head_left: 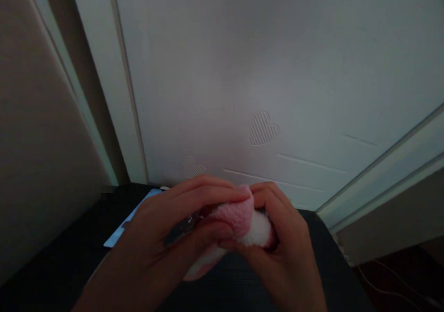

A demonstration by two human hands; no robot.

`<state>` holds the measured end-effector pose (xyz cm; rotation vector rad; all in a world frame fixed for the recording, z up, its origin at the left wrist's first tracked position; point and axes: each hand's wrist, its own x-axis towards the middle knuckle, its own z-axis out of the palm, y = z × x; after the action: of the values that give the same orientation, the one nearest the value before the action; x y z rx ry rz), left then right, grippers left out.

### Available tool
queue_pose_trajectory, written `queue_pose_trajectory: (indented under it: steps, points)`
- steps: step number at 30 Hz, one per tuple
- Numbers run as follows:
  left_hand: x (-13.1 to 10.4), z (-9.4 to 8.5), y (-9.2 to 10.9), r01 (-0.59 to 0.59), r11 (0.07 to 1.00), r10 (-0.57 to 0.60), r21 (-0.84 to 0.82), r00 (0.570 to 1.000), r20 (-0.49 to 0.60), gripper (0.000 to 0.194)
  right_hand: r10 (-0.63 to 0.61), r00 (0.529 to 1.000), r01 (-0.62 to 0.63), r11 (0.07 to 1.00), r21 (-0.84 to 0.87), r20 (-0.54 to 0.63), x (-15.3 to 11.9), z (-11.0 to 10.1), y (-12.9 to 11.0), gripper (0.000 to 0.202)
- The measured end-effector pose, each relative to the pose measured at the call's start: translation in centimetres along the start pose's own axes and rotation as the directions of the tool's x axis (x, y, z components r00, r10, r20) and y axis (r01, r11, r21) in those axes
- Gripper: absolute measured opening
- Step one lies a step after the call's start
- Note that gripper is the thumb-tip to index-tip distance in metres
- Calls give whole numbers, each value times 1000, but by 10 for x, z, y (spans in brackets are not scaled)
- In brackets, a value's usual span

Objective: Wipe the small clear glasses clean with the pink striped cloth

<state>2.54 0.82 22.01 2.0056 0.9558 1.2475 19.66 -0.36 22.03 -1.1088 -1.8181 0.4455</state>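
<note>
A pink and white fluffy item [239, 215] is held between both hands low in the middle of the head view. It looks like soft plush fabric, but its exact kind is hidden by the fingers. My left hand [163, 228] wraps round its left side, thumb and fingers closed on the pink part. On the right, my right hand [284, 233] grips the white end, its thumb meeting my left thumb at the front. Something dark and shiny shows in the gap under my left fingers; I cannot make out what it is.
Behind the hands stands a white door panel [277, 71] with embossed hearts and lines. Below lies a dark surface [225, 293]. A flat light-blue object [120, 233] rests on it at left, partly behind my left hand. Thin white cables [381, 291] trail at lower right.
</note>
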Motion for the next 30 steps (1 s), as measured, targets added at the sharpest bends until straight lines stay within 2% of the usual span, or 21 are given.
queue_pose_trajectory:
  steps: [3, 6, 9, 13, 16, 19, 23, 30]
  points:
    - [2, 3, 5, -43, 998, 43, -36, 999, -7, 22, -34, 998, 36, 999, 29, -59, -2, -1, 0, 26]
    - [2, 4, 6, -78, 995, 78, -66, 997, -8, 19, 6, 992, 5, 996, 89, -123, -4, 1, 1, 41]
    - [0, 4, 5, -110, 991, 110, -79, 994, -2, 20, 21, 993, -8, 994, 110, -117, -5, 3, 3, 50]
    - [-4, 8, 5, -86, 994, 83, -72, 996, -36, 23, -5, 998, 6, 1000, 29, -61, -2, 2, 4, 35]
    - [-5, 13, 6, -67, 996, 64, -57, 997, -53, 30, 22, 993, -29, 998, -59, -119, -1, 1, 4, 27]
    - [-3, 14, 6, -82, 996, 82, -21, 996, -21, 33, 37, 986, -60, 988, -140, -162, -1, 0, 5, 24]
    - [1, 9, 7, -113, 993, 112, 43, 994, 8, 31, 20, 993, -43, 977, -209, -112, -1, -1, 5, 20]
    - [0, 2, 4, -94, 993, 87, 77, 992, 96, 36, 19, 996, -36, 976, -214, -82, -4, -5, 4, 19]
